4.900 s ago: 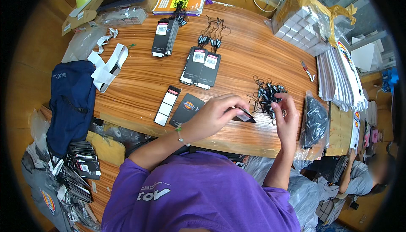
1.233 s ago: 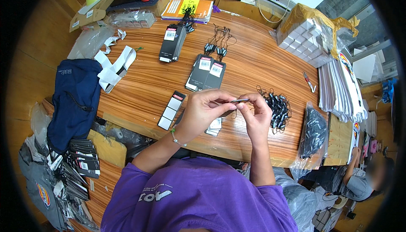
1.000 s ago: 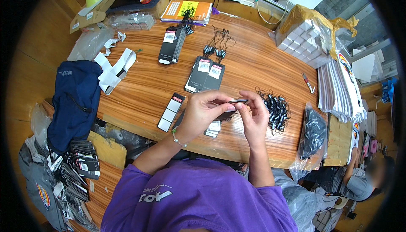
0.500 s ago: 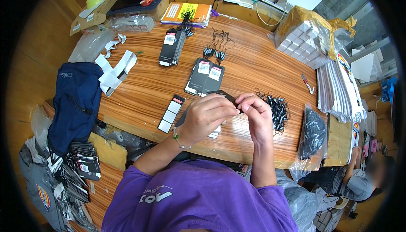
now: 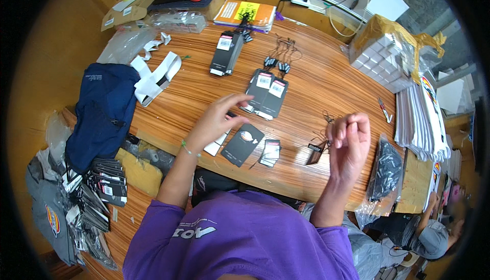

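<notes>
My left hand (image 5: pixel 217 122) is open over the near middle of the table, its fingers apart and nothing between them. Beneath and beside it lie a black hang tag (image 5: pixel 242 145) with a small logo and a partly covered strip of white labels (image 5: pixel 213 147). A little stack of small white-faced stickers (image 5: pixel 271 151) lies right of the black tag. My right hand (image 5: pixel 351 137) is raised at the right, fingers curled and pressed together. Black cord (image 5: pixel 320 138) and a blurred dark piece (image 5: pixel 314 156) show beside its fingers; what the fingers pinch is hidden.
Black tags with barcode labels and cords (image 5: pixel 266 95) lie in the middle, another stack (image 5: pixel 226 53) behind. Small pliers (image 5: pixel 384 109), a bag of black cords (image 5: pixel 386 170), boxed goods (image 5: pixel 385 58) and folded white bags (image 5: pixel 421 117) stand right. A navy bag (image 5: pixel 104 117) hangs left.
My hands have parted from around a black tag: the left moved left and opened, the right moved right. The black tag and sticker stack on the table are now uncovered. The view has shifted.
</notes>
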The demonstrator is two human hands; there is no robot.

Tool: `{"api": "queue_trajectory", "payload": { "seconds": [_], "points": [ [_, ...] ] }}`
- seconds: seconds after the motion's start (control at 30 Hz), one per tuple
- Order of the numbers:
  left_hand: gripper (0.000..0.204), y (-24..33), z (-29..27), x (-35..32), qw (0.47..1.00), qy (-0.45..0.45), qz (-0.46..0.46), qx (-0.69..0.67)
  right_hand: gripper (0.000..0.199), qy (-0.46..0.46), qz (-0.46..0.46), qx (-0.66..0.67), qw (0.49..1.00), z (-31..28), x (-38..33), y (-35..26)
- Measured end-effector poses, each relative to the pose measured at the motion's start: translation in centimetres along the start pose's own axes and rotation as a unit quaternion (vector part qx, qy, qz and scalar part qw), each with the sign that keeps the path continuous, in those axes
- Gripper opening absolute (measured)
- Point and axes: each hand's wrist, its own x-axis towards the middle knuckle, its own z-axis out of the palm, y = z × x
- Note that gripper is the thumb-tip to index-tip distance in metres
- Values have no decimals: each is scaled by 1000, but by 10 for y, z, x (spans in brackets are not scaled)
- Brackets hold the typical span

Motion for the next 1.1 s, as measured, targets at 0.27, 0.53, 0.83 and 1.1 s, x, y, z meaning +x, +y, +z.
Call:
{"api": "queue_trajectory", "payload": {
  "seconds": [0.27, 0.53, 0.83, 1.1],
  "points": [
    [48, -45, -23, -18, 976, -70, -70, 196, 14, 43, 14, -27, 999, -12, -5, 0],
    [47, -59, -23, -22, 973, -10, 0, 230, 14, 3, 47, -50, 998, -11, -5, 0],
    [47, -50, -24, -19, 975, -1, -18, 220, 11, -1, 64, -61, 996, -11, -8, 3],
    [25, -40, -21, -25, 989, 44, -137, -46, 11, 5, 59, -106, 993, -11, -10, 7]
  ]
}}
